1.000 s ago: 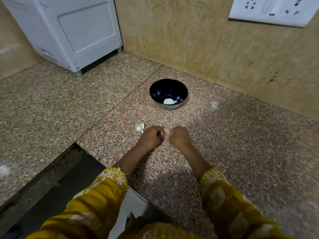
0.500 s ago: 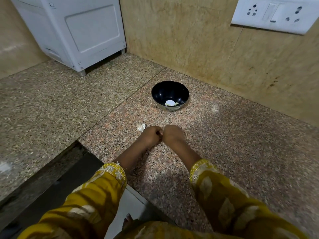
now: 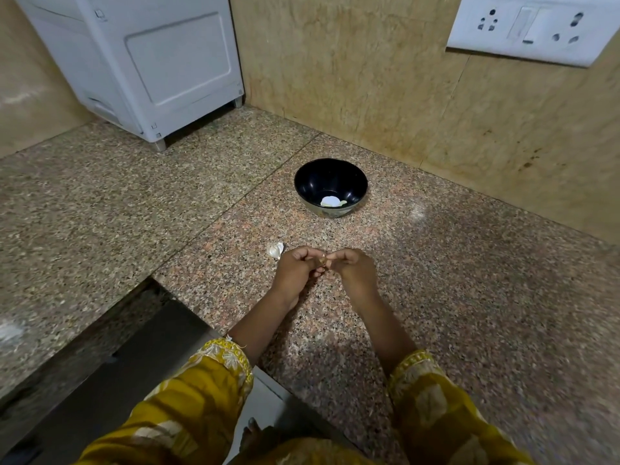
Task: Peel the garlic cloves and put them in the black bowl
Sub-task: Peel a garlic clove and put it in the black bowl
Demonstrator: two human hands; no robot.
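My left hand point(image 3: 294, 270) and my right hand point(image 3: 354, 268) meet just above the granite counter, fingers curled. Between their fingertips they pinch a small garlic clove point(image 3: 323, 260), mostly hidden by the fingers. A scrap of white garlic skin point(image 3: 275, 250) lies on the counter just left of my left hand. The black bowl point(image 3: 330, 177) stands beyond the hands, near the wall, with a pale peeled clove point(image 3: 330, 201) at its bottom.
A white appliance point(image 3: 161, 62) stands in the back left corner. A white socket panel point(image 3: 533, 26) is on the beige wall at upper right. The counter edge point(image 3: 181, 297) drops away at lower left, beside my yellow sleeves.
My hands have come together from slightly apart and lifted a little, and the fingertips now show the clove between them. The bowl and the skin scrap have not moved.
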